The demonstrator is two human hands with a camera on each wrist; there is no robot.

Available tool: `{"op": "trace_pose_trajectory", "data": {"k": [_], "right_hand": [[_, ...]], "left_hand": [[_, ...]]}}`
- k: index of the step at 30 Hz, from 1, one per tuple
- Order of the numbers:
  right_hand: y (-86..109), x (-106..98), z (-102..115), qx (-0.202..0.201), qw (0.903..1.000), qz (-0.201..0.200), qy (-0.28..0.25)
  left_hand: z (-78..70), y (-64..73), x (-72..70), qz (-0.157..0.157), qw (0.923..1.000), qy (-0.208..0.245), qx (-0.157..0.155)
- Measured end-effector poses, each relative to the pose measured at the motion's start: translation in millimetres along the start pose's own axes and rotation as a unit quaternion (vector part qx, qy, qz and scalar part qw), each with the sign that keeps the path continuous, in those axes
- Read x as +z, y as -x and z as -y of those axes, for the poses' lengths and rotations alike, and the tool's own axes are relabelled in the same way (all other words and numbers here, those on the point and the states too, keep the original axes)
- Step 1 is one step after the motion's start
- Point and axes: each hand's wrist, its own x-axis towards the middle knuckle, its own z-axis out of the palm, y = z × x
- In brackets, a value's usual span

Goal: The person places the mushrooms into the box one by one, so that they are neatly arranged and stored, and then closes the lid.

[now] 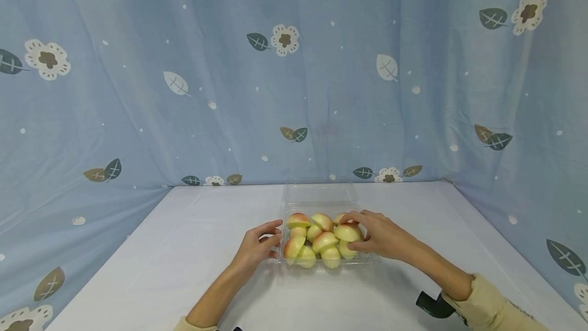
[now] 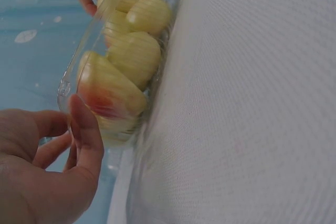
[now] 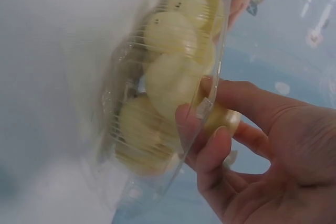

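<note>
A clear plastic clamshell box (image 1: 326, 262) lies on the white table with its lid (image 1: 321, 193) folded back. Inside are several yellow, red-blushed peach-like fruits (image 1: 323, 241), tilted and overlapping. At the box's left side is my left hand (image 1: 259, 244), its fingers spread and bent, their tips right at the clear wall. My right hand (image 1: 378, 236) reaches over the box's right side. Its thumb and fingers pinch a fruit (image 1: 348, 232) there. In the right wrist view, one of its fingertips shows through the clear wall (image 3: 218, 72).
A white cloth covers the table (image 1: 206, 239). Behind and on both sides hangs a blue curtain (image 1: 321, 91) printed with leaves and flowers. A black device (image 1: 434, 304) sits at my right sleeve (image 1: 489, 300).
</note>
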Motion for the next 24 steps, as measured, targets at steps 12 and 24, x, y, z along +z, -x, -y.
{"op": "trace_pose_trajectory", "data": {"k": [12, 24], "right_hand": [[0.7, -9, 2, 0.026, 0.9986, 0.036, -0.028], [1.1, -11, 5, 0.054, 0.9962, 0.063, -0.026]], "left_hand": [[0.0, -0.1, -0.2, 0.004, 1.0, -0.001, 0.001], [-0.2, 0.5, 0.5, 0.003, 1.0, 0.003, -0.001]]}}
